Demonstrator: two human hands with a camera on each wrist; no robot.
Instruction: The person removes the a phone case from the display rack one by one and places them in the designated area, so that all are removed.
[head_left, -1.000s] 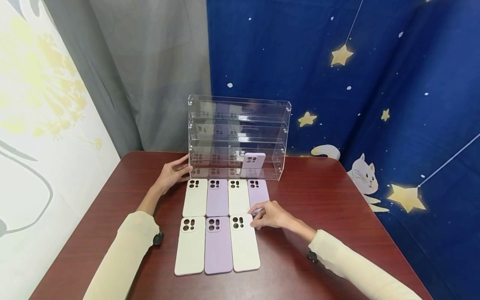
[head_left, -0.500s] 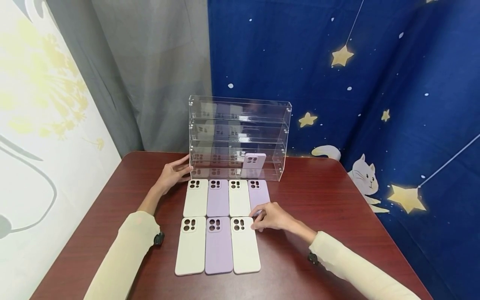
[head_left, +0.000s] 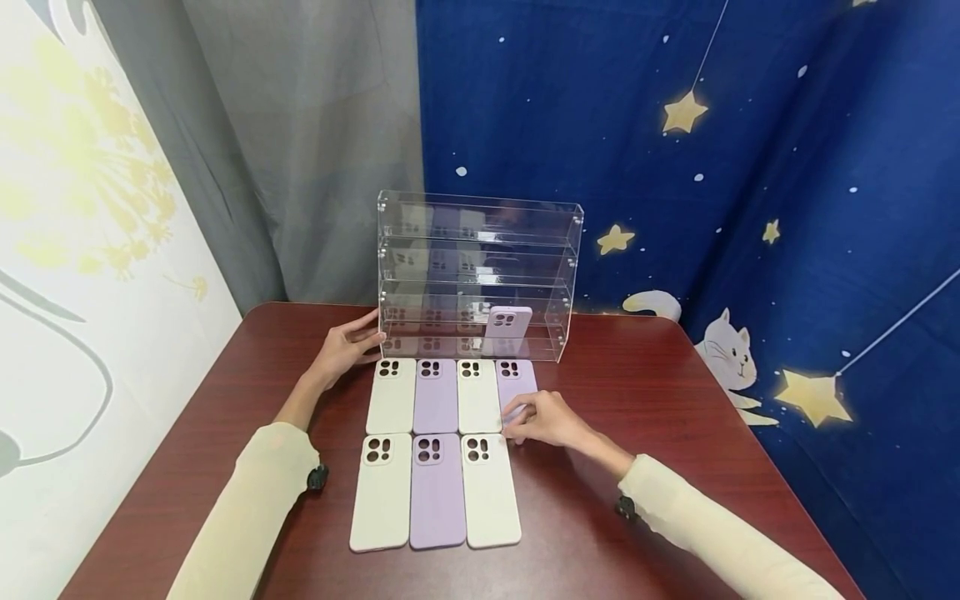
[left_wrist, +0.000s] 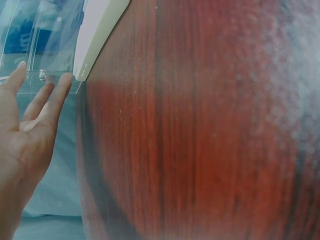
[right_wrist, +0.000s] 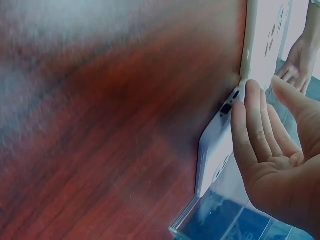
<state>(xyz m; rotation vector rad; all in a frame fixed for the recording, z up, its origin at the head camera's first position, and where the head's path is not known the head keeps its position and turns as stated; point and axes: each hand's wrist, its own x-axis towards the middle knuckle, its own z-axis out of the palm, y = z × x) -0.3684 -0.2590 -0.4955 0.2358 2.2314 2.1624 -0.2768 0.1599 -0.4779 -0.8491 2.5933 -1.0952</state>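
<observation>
My left hand [head_left: 343,350] is at the left side of a clear acrylic display rack [head_left: 480,267], fingertips at its lower corner. In the left wrist view these fingers [left_wrist: 61,97] look mostly straight. My right hand [head_left: 551,419] is at the near end of the rightmost purple phone case [head_left: 517,383] in the back row. In the right wrist view its straight fingers [right_wrist: 257,125] lie at the end of that purple case [right_wrist: 217,145], partly covering it; the thumb stands apart. Another purple phone case [head_left: 506,329] stands upright in the rack's lowest tier.
Left of that case in the back row lie a white phone case [head_left: 477,404], a purple one [head_left: 436,404] and another white one [head_left: 392,404]. The front row has a white case [head_left: 381,500], a purple case [head_left: 437,504] and a white case [head_left: 491,500]. All lie on the dark red table [head_left: 622,375].
My right hand has moved slightly away from me, from the corner of the front white case toward the back purple case. The left hand stays at the rack.
</observation>
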